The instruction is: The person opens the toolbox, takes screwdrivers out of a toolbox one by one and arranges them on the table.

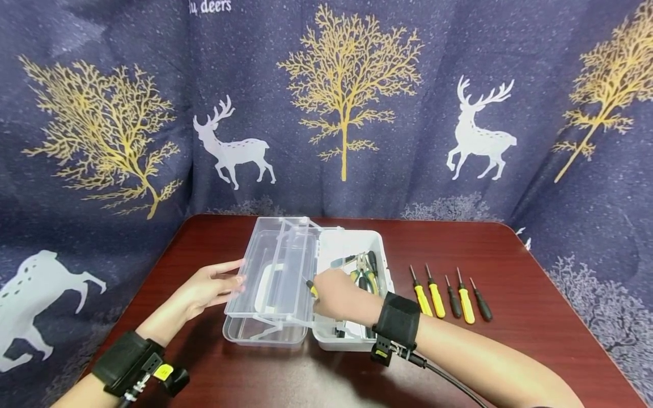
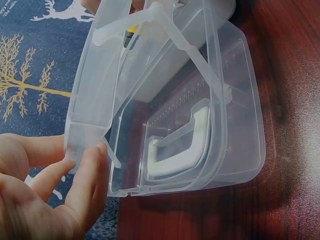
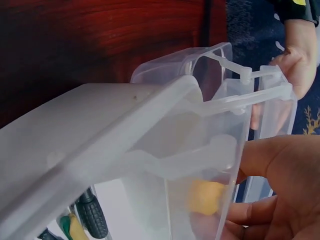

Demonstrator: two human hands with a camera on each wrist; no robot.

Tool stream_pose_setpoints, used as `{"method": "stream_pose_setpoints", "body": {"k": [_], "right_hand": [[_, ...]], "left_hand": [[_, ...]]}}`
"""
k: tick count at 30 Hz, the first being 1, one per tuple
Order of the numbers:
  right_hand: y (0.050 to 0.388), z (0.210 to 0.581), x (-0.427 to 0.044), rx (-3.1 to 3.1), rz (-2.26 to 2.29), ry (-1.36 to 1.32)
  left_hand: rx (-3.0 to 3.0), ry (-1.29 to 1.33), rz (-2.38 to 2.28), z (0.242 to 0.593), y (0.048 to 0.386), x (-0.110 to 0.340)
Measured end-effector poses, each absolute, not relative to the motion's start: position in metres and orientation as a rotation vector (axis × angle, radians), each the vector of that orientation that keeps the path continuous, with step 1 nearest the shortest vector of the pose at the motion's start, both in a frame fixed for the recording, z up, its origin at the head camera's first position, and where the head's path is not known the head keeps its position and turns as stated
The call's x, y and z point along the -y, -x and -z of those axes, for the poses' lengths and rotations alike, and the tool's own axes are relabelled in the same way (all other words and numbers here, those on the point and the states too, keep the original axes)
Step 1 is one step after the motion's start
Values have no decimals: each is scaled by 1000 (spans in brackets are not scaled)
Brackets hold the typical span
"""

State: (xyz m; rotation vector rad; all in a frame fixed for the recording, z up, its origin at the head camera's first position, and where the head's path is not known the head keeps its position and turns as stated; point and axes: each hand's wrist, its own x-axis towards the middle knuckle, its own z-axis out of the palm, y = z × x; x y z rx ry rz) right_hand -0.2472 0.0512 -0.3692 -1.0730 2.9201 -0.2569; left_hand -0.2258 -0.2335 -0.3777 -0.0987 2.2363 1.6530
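A toolbox stands unfolded on the table, with its white base (image 1: 352, 241) on the right and its clear lid (image 1: 265, 335) on the left. A clear hinged tray (image 1: 257, 255) hangs above the lid. My left hand (image 1: 211, 287) pinches the tray's left edge between thumb and fingers. In my right hand (image 1: 339, 296), over the tray's right side, is a yellow-handled screwdriver (image 1: 312, 288); the fist hides most of it. Through the clear plastic its yellow handle (image 3: 207, 196) shows blurred. Pliers (image 1: 363, 263) and other tools lie in the base, partly behind the right hand.
Several screwdrivers lie in a row on the table right of the toolbox, among them a yellow one (image 1: 465, 303) and a black one (image 1: 482, 306). The lid's white handle (image 2: 185, 155) shows through the plastic. A deer-patterned curtain (image 1: 357, 198) hangs behind the table (image 1: 433, 238).
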Motion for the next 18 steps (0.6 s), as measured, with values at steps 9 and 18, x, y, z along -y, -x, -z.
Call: {"method": "stream_pose_setpoints", "body": {"k": [9, 18], "right_hand": [[255, 366, -62, -2931, 405, 1018], [255, 356, -70, -2918, 511, 905]], "left_hand": [[-2226, 109, -1652, 377, 227, 234], [-2225, 102, -1654, 379, 227, 236]]}}
